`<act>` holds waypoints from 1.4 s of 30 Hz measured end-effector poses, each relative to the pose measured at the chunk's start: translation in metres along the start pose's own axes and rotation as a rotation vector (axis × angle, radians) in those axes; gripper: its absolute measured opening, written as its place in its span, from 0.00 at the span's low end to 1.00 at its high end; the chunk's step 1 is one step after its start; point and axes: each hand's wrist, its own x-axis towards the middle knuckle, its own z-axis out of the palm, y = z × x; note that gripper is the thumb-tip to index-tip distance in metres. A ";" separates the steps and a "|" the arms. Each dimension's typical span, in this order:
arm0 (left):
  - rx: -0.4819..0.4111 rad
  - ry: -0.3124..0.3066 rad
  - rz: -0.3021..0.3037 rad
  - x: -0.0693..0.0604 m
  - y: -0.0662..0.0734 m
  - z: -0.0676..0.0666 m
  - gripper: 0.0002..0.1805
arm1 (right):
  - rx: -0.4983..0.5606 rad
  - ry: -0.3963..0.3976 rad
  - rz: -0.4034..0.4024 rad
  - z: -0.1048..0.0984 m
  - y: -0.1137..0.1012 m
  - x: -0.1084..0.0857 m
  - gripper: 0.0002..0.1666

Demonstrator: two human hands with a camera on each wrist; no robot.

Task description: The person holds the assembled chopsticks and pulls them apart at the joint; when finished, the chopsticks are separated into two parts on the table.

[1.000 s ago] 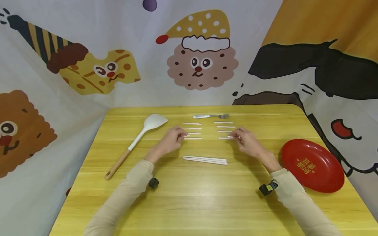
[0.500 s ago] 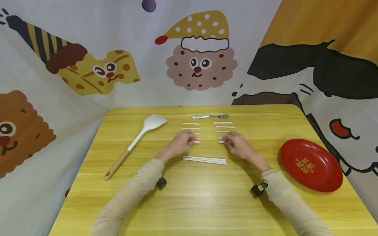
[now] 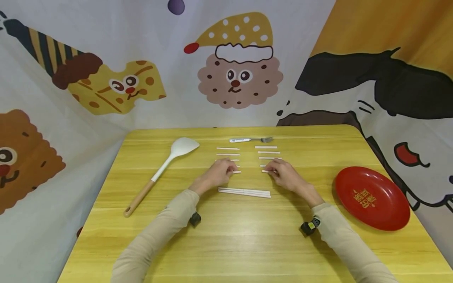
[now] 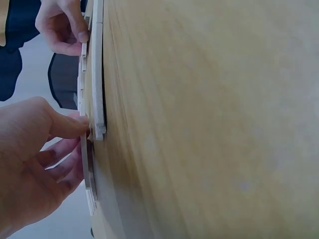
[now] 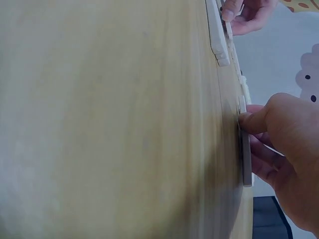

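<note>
My left hand pinches a short white stick between thumb and fingers, low at the tabletop. Opposite it, my right hand pinches another short white stick in the same way. Both sticks lie crosswise, ends pointing toward each other across a gap. Beyond the left hand is a column of short white sticks, its lower ones partly hidden by the fingers. A matching column of short sticks lies beyond the right hand. Nearer the body, several long white sticks lie side by side.
A white spatula with a wooden handle lies at the left of the wooden table. At the back is a fork with a white handle. A red oval plate sits at the right. A printed curtain hangs behind.
Both hands have moved inward and slightly toward the body with their short sticks, settling in front of the two columns. Over the last half second they have shifted only a little.
</note>
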 end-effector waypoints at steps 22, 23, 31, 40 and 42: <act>-0.003 -0.003 -0.019 -0.005 -0.002 -0.003 0.11 | 0.006 -0.010 -0.001 -0.002 -0.005 0.002 0.08; -0.007 0.000 -0.023 -0.007 0.000 -0.004 0.11 | 0.006 -0.003 -0.007 -0.004 -0.007 0.003 0.08; 0.002 0.003 0.027 -0.021 0.019 -0.017 0.10 | 0.029 0.014 -0.049 -0.016 -0.028 0.009 0.10; -0.041 -0.095 0.052 -0.032 0.022 -0.008 0.11 | 0.074 -0.118 -0.060 -0.012 -0.055 0.009 0.11; -0.041 -0.100 0.062 -0.033 0.021 -0.005 0.11 | 0.087 -0.146 -0.053 -0.008 -0.059 0.008 0.11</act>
